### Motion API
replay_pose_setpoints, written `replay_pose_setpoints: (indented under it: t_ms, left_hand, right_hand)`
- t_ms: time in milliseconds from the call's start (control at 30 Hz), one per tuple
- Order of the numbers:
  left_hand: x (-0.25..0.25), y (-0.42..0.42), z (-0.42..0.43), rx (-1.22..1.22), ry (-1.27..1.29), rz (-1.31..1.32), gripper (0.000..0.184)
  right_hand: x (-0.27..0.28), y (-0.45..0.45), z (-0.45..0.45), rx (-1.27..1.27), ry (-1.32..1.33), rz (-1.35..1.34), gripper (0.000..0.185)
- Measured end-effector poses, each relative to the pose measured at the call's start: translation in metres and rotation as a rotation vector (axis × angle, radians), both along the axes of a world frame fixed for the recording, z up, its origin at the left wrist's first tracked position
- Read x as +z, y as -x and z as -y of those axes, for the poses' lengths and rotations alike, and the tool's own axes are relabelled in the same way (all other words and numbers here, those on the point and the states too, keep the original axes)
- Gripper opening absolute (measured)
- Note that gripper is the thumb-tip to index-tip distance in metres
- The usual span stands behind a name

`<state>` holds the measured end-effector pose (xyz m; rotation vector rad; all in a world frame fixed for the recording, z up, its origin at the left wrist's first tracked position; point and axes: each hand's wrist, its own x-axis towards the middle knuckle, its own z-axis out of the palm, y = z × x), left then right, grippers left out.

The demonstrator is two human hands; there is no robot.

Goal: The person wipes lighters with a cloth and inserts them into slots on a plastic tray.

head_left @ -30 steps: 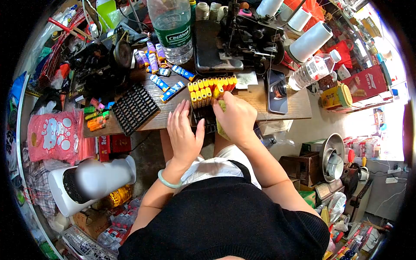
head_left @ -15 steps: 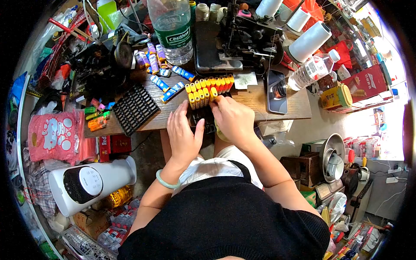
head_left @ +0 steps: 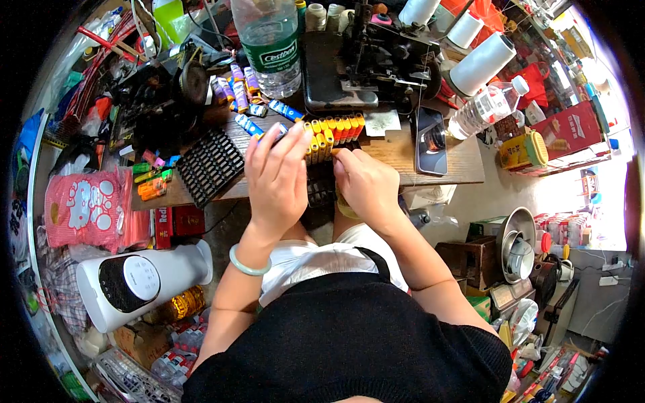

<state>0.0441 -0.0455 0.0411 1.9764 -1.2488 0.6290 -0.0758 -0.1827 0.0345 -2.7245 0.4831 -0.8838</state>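
Observation:
A block of yellow and orange-red lighters (head_left: 339,129) stands upright in rows at the front of the wooden table (head_left: 463,176), in a black slotted tray (head_left: 321,190) partly hidden by my hands. My right hand (head_left: 366,180) is closed at the front of these rows; a bit of an orange-yellow lighter (head_left: 335,152) shows at its fingertips. To the left, my left hand (head_left: 277,180) is raised with fingers stretched out, holding nothing visible. It covers part of the rows and some loose blue lighters (head_left: 248,125) behind it.
Another black slotted tray (head_left: 209,166) lies left, near several coloured lighters (head_left: 153,187). Behind stand a large water bottle (head_left: 272,57) and a sewing machine (head_left: 390,57). A phone (head_left: 431,141) and a tilted clear bottle (head_left: 480,111) are at the right.
My left hand has risen and moved slightly left and away from me, now covering the left end of the rows. The right hand has shifted slightly right and down.

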Motion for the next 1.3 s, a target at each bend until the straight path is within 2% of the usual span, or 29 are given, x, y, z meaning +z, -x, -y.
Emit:
replay_pose_setpoints:
  t_ms: [100,200,567,800,933,967,1067,1133,1200,1233,1300]
  left_hand:
    - [0.017,-0.008,0.010,-0.132,-0.186,0.160,0.037]
    - [0.014,-0.013,0.016,-0.198,-0.214,0.191,0.033]
    - [0.002,-0.013,0.021,-0.132,-0.119,0.197,0.028]
    - [0.015,-0.012,0.025,-0.158,-0.147,0.110,0.022]
    - [0.013,-0.019,0.028,-0.164,-0.066,0.035,0.029]
    - [0.013,-0.020,0.028,-0.150,-0.064,0.019,0.036]
    - [0.013,-0.019,0.024,-0.167,-0.132,0.029,0.041]
    - [0.020,-0.021,0.019,-0.166,-0.116,0.057,0.039]
    - [0.023,-0.033,0.009,-0.129,-0.042,-0.018,0.033]
    - [0.022,-0.044,0.008,-0.059,0.040,-0.021,0.027]
    - [0.026,-0.070,-0.001,0.123,-0.022,-0.084,0.019]
  right_hand:
    - [0.000,0.000,0.000,-0.005,0.005,-0.012,0.007]
    - [-0.006,0.000,0.002,-0.019,0.016,-0.008,0.008]
    - [-0.009,-0.012,0.003,-0.017,0.016,-0.012,0.012]
    - [-0.006,-0.010,0.003,0.009,-0.029,-0.015,0.011]
    - [-0.007,-0.004,0.003,-0.010,-0.064,-0.046,0.013]
    - [-0.008,-0.002,0.002,-0.020,-0.108,-0.032,0.014]
    - [-0.009,0.009,0.001,-0.009,-0.213,0.026,0.016]
    - [-0.009,0.018,0.002,0.011,-0.271,0.072,0.018]
    - [-0.005,0.030,0.003,0.024,-0.491,0.154,0.020]
    - [-0.006,0.036,0.005,0.013,-0.555,0.179,0.021]
    - [-0.001,0.048,0.006,0.002,-0.751,0.238,0.026]
